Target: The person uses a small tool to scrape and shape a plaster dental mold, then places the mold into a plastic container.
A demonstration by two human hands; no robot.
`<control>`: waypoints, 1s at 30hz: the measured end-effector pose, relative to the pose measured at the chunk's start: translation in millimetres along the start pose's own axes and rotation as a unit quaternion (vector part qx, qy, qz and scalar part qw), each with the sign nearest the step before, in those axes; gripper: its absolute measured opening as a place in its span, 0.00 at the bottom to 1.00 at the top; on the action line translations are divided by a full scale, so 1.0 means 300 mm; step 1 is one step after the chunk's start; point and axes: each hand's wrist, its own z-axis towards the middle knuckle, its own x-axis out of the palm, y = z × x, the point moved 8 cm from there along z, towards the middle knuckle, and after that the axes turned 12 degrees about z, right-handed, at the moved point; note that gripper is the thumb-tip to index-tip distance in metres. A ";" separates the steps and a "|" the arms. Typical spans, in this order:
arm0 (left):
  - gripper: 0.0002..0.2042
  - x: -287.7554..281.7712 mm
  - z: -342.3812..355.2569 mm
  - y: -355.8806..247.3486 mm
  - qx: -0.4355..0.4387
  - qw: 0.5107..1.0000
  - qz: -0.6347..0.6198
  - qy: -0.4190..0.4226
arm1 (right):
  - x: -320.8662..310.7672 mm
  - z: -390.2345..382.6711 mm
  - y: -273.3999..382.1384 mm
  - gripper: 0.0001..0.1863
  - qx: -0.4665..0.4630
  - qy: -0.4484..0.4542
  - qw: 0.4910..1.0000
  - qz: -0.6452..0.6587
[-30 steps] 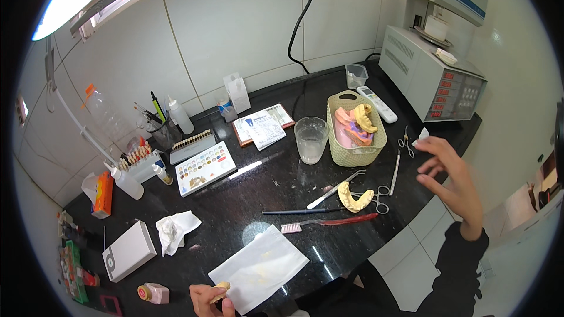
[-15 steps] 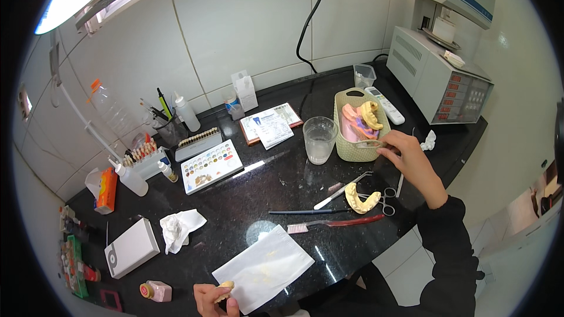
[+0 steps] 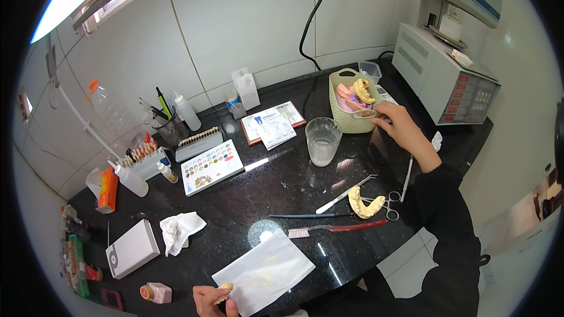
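Observation:
Low in the view, my left hand [image 3: 207,302] pinches a small yellowish plaster dental piece [image 3: 224,287] over the left edge of a white paper sheet [image 3: 267,273] dusted with yellow crumbs. My right hand [image 3: 400,128] reaches to the back right, its fingers closed on the near rim of a pale green woven basket [image 3: 352,123]. Inside the basket lie pink impressions [image 3: 343,92] and a yellow plaster dental cast [image 3: 363,90]. Left of the basket stands a cup of cloudy liquid [image 3: 323,144]. Nearer to me lies a horseshoe-shaped dental cast [image 3: 359,204] against scissor-handled forceps [image 3: 392,205].
A red-handled brush [image 3: 346,227], a dark slim stick [image 3: 305,216] and tweezers [image 3: 341,198] lie mid-counter. A paint palette [image 3: 211,167], a white box [image 3: 133,249] and crumpled tissue [image 3: 179,232] are leftward. A grey machine [image 3: 437,76] stands at the back right.
My right hand has pushed the basket back and slightly left, over part of the white remote and near the clear tub. My left hand stays almost still with the dental piece.

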 end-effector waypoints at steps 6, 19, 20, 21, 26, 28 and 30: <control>0.10 -0.001 0.005 -0.002 -0.005 1.000 0.013 -0.001 | 0.002 0.077 -0.040 0.14 -0.019 0.055 0.998 0.026; 0.08 -0.007 -0.002 0.040 -0.029 0.999 0.004 0.015 | -0.079 0.031 -0.052 0.17 -0.006 0.072 0.997 -0.007; 0.08 -0.007 -0.001 0.040 -0.029 0.999 0.005 0.018 | -0.083 0.029 -0.038 0.17 -0.002 0.068 0.998 -0.014; 0.07 -0.007 0.000 0.039 -0.028 0.999 0.007 0.019 | -0.085 0.027 -0.027 0.17 0.002 0.064 0.998 -0.020; 0.08 -0.010 0.003 0.041 -0.044 0.999 0.004 0.014 | -0.107 0.018 0.014 0.15 -0.029 0.038 0.997 -0.062; 0.08 -0.010 0.007 0.040 -0.044 0.999 -0.001 0.013 | -0.119 0.017 0.025 0.14 -0.028 0.031 0.996 -0.073; 0.08 -0.010 0.010 0.035 -0.042 0.999 -0.006 0.011 | -0.124 0.016 0.031 0.13 -0.026 0.025 0.996 -0.081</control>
